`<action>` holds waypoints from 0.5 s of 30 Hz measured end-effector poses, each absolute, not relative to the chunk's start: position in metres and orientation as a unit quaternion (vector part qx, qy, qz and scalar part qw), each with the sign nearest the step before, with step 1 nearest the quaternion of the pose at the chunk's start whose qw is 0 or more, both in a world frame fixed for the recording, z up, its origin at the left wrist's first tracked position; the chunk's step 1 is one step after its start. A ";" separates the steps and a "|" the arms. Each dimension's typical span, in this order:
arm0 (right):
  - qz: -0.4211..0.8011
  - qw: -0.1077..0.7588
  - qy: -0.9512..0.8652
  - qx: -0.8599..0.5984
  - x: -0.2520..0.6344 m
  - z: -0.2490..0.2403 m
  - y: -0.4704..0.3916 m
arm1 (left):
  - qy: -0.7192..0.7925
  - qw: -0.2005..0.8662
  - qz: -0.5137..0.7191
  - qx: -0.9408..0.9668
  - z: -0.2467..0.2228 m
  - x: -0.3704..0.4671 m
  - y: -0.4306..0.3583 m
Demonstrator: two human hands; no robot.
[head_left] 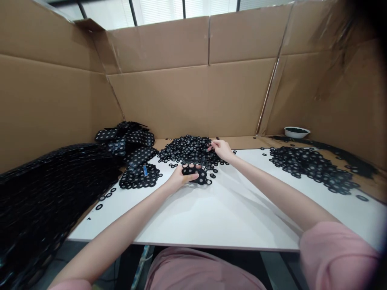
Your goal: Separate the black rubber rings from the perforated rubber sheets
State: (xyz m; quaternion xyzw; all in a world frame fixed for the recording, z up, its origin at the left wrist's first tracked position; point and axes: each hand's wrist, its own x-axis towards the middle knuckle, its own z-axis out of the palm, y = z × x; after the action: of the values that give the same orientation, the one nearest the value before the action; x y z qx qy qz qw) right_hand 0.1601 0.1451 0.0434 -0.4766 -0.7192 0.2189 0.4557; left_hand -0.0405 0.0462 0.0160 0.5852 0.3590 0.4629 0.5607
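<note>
In the head view, the only one, with the held perforated black piece (203, 178) taken as the clock centre: grips this piece, low over the white board (229, 217), in the left hand (180, 176), with the thumb pressed on the near face and the fingers curled over the far edge. Reaches with the right hand (223, 150) between 1 and 2 o'clock, with thumb and fingertips drawn together at the border of the heap of black rings (183, 150), found at 12 o'clock; impossible to tell if pinching a ring. At 10 o'clock, a stack of perforated sheets (137, 139); at 3 o'clock, a second ring pile (311, 166); at 2 o'clock, a white bowl (295, 135). Judging by look, probably light, thin and bendable, perhaps rubbery, and not easily broken except at the narrow bridges between holes. Better to hold by the solid margin, flat between thumb and fingers, without pulling at these bridges. For loose rings, better to pinch one rim softly, because likely to slide and scatter.
</note>
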 end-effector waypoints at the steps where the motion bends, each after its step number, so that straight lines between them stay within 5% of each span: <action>1: 0.208 0.456 -0.720 -0.481 0.161 0.043 0.145 | 0.358 0.572 0.468 0.571 0.015 -0.040 0.047; 9: 0.066 0.387 -0.893 -0.223 0.135 0.043 0.094 | 0.340 0.602 0.474 0.546 0.016 -0.034 0.051; 15: 0.058 0.429 -0.865 -0.254 0.137 0.039 0.096 | 0.352 0.607 0.456 0.547 0.018 -0.040 0.051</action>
State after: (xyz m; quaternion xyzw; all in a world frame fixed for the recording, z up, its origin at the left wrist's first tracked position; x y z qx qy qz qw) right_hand 0.1373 0.0963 0.0387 -0.2538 -0.8648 0.0583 0.4293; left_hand -0.0401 0.0508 0.0176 0.5469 0.3525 0.4561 0.6072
